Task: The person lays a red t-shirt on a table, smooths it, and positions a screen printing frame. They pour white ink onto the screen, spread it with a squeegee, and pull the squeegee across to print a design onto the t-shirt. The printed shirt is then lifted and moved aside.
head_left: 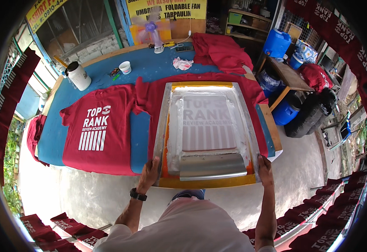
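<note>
A silk-screen printing frame [205, 181] lies over a dark red T-shirt [152, 89] on the blue table. My left hand [150, 170] grips its left side near the front corner, with a black watch [138, 195] on that wrist. My right hand [265, 166] holds its right side at about the same height. White ink surrounds the pale mesh [208, 136], where lettering and stripes show through. Across the mesh's near end rests a wide metal squeegee [212, 167], touched by neither hand. The frame hides most of the shirt beneath.
Left of the frame lies a dark red T-shirt with a white print [78, 145]. Farther back are a white container [79, 75], a small cup [125, 67], a stained rag [182, 63], a purple fan [151, 27] and piled red shirts [221, 52]. Blue drums [287, 109] stand right.
</note>
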`<state>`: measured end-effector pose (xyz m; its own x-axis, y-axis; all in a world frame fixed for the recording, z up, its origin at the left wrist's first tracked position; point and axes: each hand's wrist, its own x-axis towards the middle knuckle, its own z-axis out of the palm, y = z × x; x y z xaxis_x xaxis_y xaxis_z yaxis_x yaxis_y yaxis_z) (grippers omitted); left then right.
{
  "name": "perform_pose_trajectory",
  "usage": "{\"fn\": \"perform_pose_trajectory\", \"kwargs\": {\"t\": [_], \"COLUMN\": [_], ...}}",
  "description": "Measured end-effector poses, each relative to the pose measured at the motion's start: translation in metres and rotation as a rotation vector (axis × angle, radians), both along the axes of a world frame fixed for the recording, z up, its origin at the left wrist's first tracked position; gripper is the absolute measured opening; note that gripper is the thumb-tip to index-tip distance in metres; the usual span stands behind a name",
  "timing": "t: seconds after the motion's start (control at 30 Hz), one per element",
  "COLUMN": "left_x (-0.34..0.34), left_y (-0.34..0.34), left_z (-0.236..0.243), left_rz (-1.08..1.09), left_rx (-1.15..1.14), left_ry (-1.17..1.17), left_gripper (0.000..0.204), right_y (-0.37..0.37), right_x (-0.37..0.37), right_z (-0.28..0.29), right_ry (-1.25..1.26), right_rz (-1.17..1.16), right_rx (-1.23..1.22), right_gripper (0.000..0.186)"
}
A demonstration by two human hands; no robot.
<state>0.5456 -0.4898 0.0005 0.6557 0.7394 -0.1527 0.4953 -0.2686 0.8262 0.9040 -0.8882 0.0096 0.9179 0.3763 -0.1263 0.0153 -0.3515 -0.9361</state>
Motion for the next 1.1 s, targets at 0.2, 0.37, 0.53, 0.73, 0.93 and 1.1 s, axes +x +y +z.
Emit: {"fn": "perform_pose_trajectory", "kwargs": {"t": [0.2,0.37,0.53,0.73,0.93,1.1], "left_x": [0.036,0.049,0.056,0.057,0.048,0.055], "left_y": [-0.010,-0.012,-0.011,-0.016,-0.011,-0.031], "left_z": [-0.021,-0.031,-0.035,-0.043,-0.055,-0.042], "left_rz": [0.131,0.155,0.193,0.243,0.191,0.122], "left_rx": [0.042,0.154,0.189,0.242,0.223,0.320], "left_ry": [-0.048,0.018,0.113,0.092,0.138,0.148], "left_gripper": [0.081,0.085,0.088,0.082,0.077,0.057], "right_y": [0.012,0.017,0.015,0.014,0.018,0.016], "right_x": [0.046,0.069,0.083,0.086,0.089,0.089], "right_z": [-0.030,-0.039,-0.046,-0.049,-0.050,-0.049], "right_ry": [0.025,-0.038,-0.024,-0.072,-0.154,-0.206], "right_rz": [0.009,0.150,0.278,0.347,0.406,0.435], "right_rx": [0.017,-0.050,-0.049,-0.209,-0.149,-0.172], "right_gripper": [0.053,0.046,0.044,0.046,0.032,0.031]}}
